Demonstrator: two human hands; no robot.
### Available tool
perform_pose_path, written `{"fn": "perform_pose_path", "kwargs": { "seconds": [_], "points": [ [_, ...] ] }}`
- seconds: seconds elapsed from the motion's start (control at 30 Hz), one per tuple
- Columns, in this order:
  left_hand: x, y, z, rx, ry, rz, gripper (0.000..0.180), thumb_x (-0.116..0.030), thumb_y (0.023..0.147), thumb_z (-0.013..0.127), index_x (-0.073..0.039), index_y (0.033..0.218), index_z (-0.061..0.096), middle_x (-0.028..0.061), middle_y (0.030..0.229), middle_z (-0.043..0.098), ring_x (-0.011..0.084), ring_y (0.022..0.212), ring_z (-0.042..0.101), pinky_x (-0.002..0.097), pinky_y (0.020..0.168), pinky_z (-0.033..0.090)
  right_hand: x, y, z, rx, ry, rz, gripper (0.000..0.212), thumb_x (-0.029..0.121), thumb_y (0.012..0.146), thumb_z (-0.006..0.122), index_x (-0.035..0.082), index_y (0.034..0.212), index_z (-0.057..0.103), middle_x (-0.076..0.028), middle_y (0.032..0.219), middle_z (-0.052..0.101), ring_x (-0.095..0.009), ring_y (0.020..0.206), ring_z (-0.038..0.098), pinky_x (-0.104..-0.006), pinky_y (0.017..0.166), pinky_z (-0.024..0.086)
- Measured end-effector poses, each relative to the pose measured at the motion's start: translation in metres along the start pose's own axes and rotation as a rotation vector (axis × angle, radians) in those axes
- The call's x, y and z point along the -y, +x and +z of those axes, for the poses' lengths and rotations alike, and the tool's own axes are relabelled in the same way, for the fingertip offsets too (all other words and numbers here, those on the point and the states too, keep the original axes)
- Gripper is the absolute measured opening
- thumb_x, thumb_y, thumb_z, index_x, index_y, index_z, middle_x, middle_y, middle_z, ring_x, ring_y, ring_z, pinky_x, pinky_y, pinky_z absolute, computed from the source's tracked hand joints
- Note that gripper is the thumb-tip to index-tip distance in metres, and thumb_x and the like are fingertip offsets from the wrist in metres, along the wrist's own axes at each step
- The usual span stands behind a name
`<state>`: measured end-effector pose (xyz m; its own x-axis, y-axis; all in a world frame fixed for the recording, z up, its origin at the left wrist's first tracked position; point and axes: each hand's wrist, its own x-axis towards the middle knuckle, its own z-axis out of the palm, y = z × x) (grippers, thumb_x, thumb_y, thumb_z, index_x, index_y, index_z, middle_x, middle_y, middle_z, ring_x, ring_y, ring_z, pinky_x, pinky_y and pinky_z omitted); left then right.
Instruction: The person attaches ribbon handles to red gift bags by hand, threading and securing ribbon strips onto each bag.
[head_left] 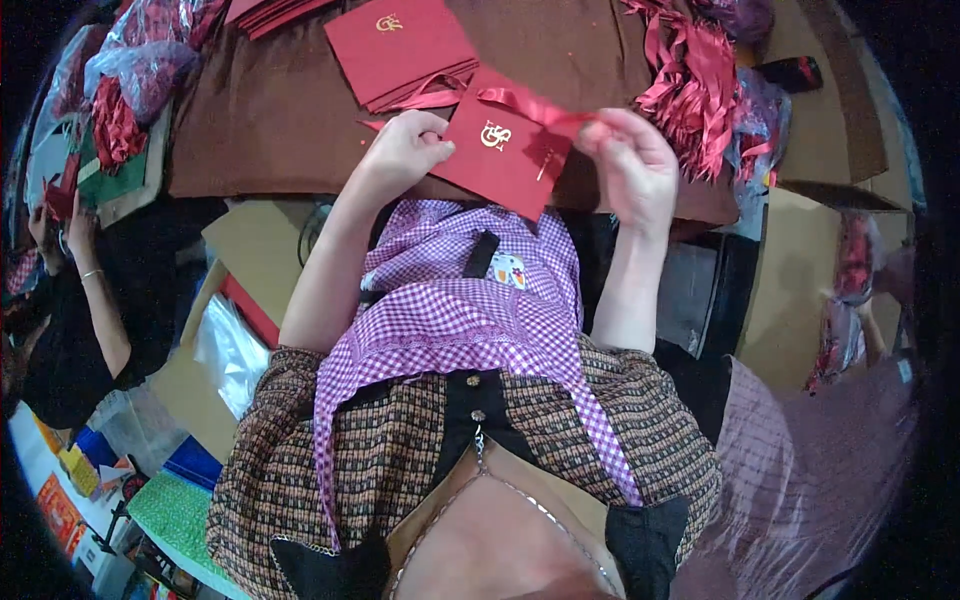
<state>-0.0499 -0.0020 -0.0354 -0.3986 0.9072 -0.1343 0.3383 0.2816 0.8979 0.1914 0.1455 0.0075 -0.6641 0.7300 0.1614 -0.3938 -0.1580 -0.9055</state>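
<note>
Left hand (400, 152): grip pinched on gold-stamped square red card (508, 158)
Right hand (638, 165): grip pinched, seemingly on shiny red satin ribbon (520, 103)
Crease risk: tugging too hard, imo

From here the right hand's fingertips (597, 133) blur, hiding the red ribbon's (520, 102) end; the left hand (400, 155) covers part of the red card's (505, 150) edge. A red stack (268, 14) runs off above, and a co-worker's red piece (62, 190) is too small to make out.
</note>
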Motion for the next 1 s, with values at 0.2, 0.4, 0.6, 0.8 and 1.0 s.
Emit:
{"fn": "perform_pose_path", "kwargs": {
  "seconds": [0.2,0.4,0.6,0.8,1.0],
  "points": [
    [-0.003,0.001,-0.002,-0.009,0.007,-0.069,0.025,-0.015,0.078,0.068,0.003,0.094,0.066,0.0084,0.074,0.065,0.0142,0.069,0.060,0.0295,0.066,0.048,-0.029,0.000,0.051,0.121,-0.731,-0.176,0.018,-0.006,0.075,0.064,0.001,0.090,0.070,-0.007,0.097,0.062,-0.015,0.091,0.058,-0.0246,0.078,0.045],
    [-0.007,0.002,-0.005,-0.012,-0.052,-0.079,0.027,-0.010,0.084,0.065,0.006,0.105,0.062,-0.0006,0.084,0.063,0.0056,0.076,0.054,0.0218,0.068,0.046,-0.066,0.009,0.054,0.247,-0.891,-0.195,0.018,-0.002,0.077,0.064,0.003,0.093,0.068,-0.008,0.101,0.062,-0.018,0.091,0.059,-0.0294,0.081,0.047],
    [-0.004,-0.009,-0.008,0.156,-0.316,-0.071,0.032,-0.002,0.083,0.061,0.005,0.115,0.059,-0.0025,0.089,0.060,0.0029,0.076,0.051,0.0185,0.070,0.043,-0.073,0.006,0.061,0.048,-0.830,-0.093,0.008,0.003,0.078,0.065,0.002,0.086,0.064,-0.007,0.087,0.064,-0.020,0.086,0.058,-0.0316,0.080,0.047],
    [-0.003,-0.012,-0.005,0.125,-0.335,-0.038,0.037,0.002,0.081,0.059,0.005,0.118,0.056,-0.0027,0.093,0.058,0.0027,0.078,0.050,0.0175,0.071,0.042,-0.072,0.008,0.060,0.182,-0.992,-0.236,0.011,0.005,0.074,0.069,0.006,0.085,0.067,-0.005,0.087,0.064,-0.020,0.088,0.057,-0.0327,0.083,0.044],
    [-0.011,-0.010,0.007,0.028,-0.311,-0.054,0.035,0.002,0.082,0.059,0.006,0.117,0.056,0.0011,0.096,0.061,0.0066,0.084,0.055,0.0205,0.077,0.046,-0.064,0.010,0.070,0.093,-1.040,-0.255,0.011,0.010,0.072,0.071,0.009,0.083,0.068,-0.004,0.082,0.064,-0.020,0.088,0.057,-0.0340,0.085,0.040]
  ]
}}
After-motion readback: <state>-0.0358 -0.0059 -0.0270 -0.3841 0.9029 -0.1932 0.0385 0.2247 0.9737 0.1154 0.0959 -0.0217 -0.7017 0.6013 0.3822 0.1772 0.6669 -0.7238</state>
